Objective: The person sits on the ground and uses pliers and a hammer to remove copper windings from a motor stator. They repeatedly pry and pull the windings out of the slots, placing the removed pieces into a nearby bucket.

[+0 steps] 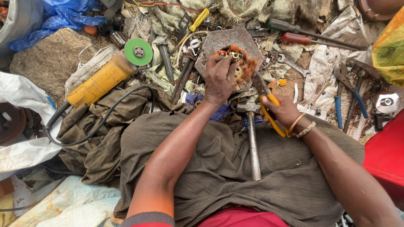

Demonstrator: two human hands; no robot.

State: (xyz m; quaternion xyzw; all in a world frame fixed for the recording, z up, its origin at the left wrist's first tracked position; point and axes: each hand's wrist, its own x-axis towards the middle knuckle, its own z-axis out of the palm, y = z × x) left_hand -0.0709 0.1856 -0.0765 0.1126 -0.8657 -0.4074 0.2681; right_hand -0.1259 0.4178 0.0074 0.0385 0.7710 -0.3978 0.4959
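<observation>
Both bare forearms extended forward from the lap, converging ahead. Left hand (219,80) palm-down, fingers curled in a clasp, wrist straight. Right hand (283,111) closed in a grip, wrist ringed by two bangles, forearm angled inward.

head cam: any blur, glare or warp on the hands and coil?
Head view: even daylight, soft shadows, no harsh glare; left hand on the copper coil and right hand with the yellow pliers are sharp; wide-angle bend at edges, visible around the grinder.
</observation>
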